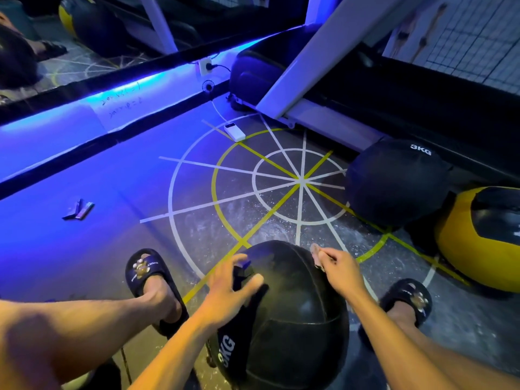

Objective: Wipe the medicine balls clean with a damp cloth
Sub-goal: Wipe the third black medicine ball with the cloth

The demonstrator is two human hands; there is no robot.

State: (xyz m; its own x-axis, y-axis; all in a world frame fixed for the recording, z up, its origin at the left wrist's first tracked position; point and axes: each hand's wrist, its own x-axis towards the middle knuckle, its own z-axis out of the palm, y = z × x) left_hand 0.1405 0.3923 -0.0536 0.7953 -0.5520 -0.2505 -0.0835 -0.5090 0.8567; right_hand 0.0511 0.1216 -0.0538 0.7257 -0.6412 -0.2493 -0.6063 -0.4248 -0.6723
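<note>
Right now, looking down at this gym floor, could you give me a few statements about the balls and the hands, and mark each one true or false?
1. The black leather medicine ball sits between the person's feet. True.
2. The right hand is empty. False: it pinches a small pale cloth at the ball's edge.
3. The left hand rests on top of that ball. True.
4. The black fabric ball marked 3KG is being wiped. False: it lies untouched by the treadmill base.
5. The yellow and black ball lies at the right edge. True.
</note>
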